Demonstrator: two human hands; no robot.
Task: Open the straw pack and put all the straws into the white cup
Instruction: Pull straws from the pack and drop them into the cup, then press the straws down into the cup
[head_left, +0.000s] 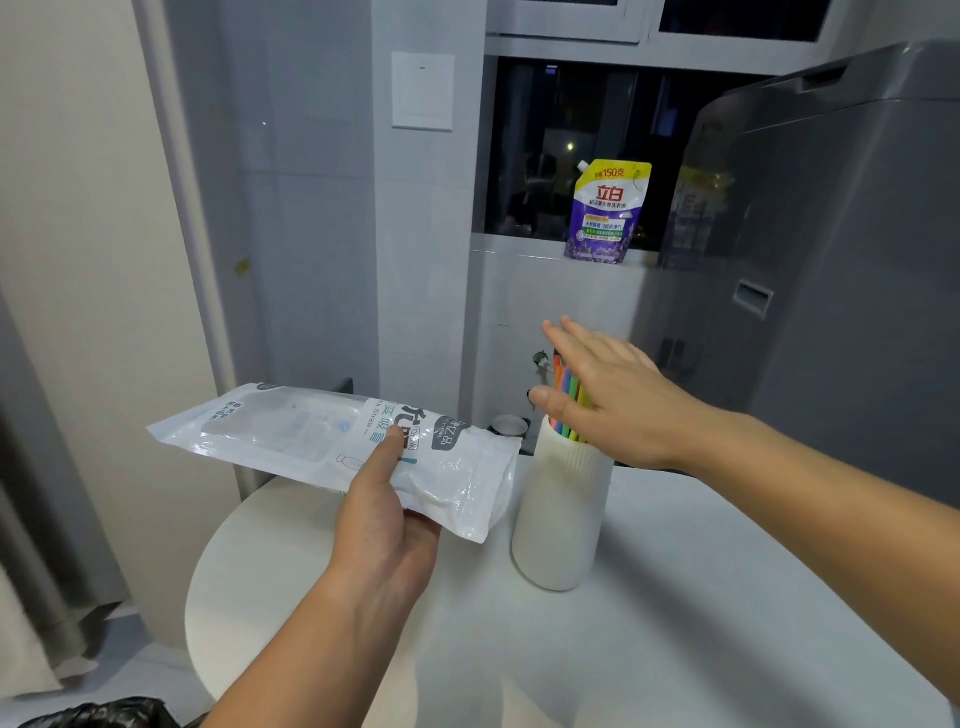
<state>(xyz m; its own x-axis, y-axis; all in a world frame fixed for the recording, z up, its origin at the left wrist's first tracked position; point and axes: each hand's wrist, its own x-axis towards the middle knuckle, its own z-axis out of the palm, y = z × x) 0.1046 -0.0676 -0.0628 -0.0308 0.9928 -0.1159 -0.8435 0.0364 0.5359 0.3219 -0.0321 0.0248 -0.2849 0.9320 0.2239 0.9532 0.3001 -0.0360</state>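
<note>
Straw pack (332, 441) is held in the left hand (384, 525), lifted off the table over its far-left edge. Thumb lies on the printed top face near the torn right end, the other fingers are tucked underneath and hidden, so a pinch grip across the pack's near edge. Pack is roughly level, slightly tilted, long axis running left to right. It looks flat and see-through; contents cannot be made out.

White cup (561, 514) is stood upright on the round white table (675, 623), toward the far edge, just right of the pack's open end and apart from it. Ribbed wall, rim partly covered by the right hand.

Coloured straws (569, 395) are stood in the cup, leaning right, tips above the rim: orange, blue, green, yellow visible.

Right hand (613, 400) is held flat over the straw tops, fingers extended and close together, thumb splayed off to the left below them. Palm is against or just above the straws; actual contact cannot be confirmed. Nothing is gripped.

Behind: a purple-and-yellow detergent pouch (608, 213) is on the window ledge, a grey appliance (831, 260) at right, a small metal cap-like item (509, 426) past the table's far edge.
</note>
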